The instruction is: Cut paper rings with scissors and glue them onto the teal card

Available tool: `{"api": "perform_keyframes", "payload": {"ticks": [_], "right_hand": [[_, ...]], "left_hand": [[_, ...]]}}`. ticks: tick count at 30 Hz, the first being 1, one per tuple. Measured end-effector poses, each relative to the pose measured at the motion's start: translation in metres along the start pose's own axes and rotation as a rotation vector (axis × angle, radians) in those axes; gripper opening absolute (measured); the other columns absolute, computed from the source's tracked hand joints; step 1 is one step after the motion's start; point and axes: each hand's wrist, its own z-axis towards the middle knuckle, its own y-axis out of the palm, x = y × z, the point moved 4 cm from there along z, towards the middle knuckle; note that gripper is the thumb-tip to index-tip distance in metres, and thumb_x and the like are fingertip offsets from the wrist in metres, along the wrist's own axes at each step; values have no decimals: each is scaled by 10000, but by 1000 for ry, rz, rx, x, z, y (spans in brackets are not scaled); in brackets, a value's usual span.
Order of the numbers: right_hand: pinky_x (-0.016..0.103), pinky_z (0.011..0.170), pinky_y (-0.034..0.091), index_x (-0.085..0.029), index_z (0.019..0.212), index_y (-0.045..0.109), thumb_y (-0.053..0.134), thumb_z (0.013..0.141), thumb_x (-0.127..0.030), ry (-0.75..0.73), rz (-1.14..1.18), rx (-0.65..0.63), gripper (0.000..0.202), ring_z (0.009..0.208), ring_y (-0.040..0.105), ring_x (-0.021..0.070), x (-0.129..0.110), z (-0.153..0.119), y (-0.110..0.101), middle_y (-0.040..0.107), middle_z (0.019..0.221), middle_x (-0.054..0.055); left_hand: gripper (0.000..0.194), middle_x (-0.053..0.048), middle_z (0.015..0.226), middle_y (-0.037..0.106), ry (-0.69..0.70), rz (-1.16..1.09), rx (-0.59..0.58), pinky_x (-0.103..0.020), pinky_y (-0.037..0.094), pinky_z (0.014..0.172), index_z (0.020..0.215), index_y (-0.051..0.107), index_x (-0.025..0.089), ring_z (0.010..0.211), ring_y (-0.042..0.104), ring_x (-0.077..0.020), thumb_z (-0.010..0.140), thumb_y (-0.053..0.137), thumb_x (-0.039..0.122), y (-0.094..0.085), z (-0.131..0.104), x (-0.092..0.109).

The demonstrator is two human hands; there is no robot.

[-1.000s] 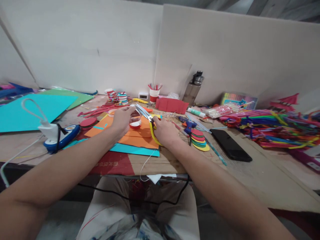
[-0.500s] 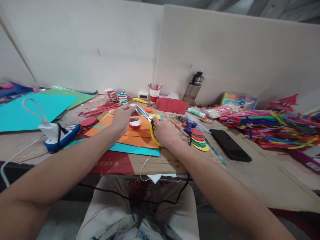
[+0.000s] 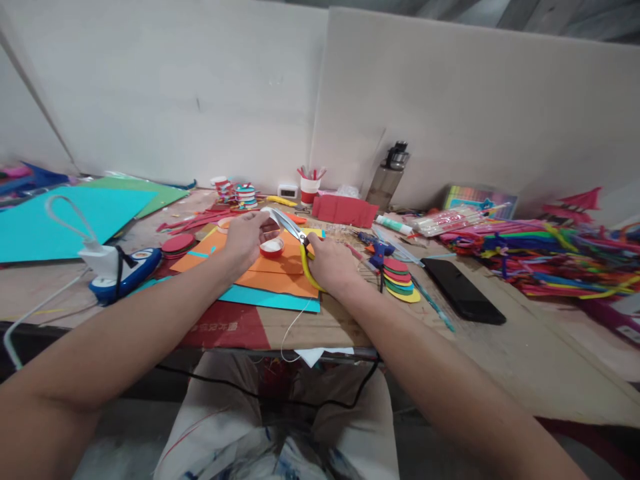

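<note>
No legible text, only blurred characters on the cardboard

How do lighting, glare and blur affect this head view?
Head view: soft light, the pale wall panels greyer at right; head view: white glints on the clear plastic packet; head view: multicoloured fuzzy stems smeared at right, tips of the silver-bladed yellow-handled scissors unclear.

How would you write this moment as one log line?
left hand: pinching white piece | right hand: gripping scissors | beneath: orange paper
</note>
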Motion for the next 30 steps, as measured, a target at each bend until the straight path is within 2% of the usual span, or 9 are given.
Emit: {"api": "perform_keyframes", "payload": {"ticks": [10,15,24,30], "right_hand": [[344,758,470,-212,1256,479,330,947,-238,-8,-57,81,345,940,654,261,3,6,3,650,1095,158],[324,719,471,-216,1207,507,373,917,-203,-44,-49,125,320,913,667,260,4,5,2,677,1017,137],[325,717,468,-205,1167,527,402,906,-197,-68,-39,138,289,909,673,270,2,5,2,697,967,131],[328,743,465,-204,1185,526,399,913,-205,-52,-29,94,300,911,670,267,-2,2,1,706,969,125]], "left_hand": [[66,-50,652,666,28,110,5,-251,516,626,699,616,118,607,638,-125,737,606,171,3,-6,6],[83,-51,666,671,58,133,3,-238,505,600,687,622,118,611,635,-123,722,616,194,3,-7,8],[71,-41,648,647,65,159,3,-231,487,581,686,601,121,614,627,-124,715,606,185,4,-8,11],[125,5,589,579,74,17,-1,-211,449,539,655,566,135,524,535,-84,711,649,209,0,0,5]]}}
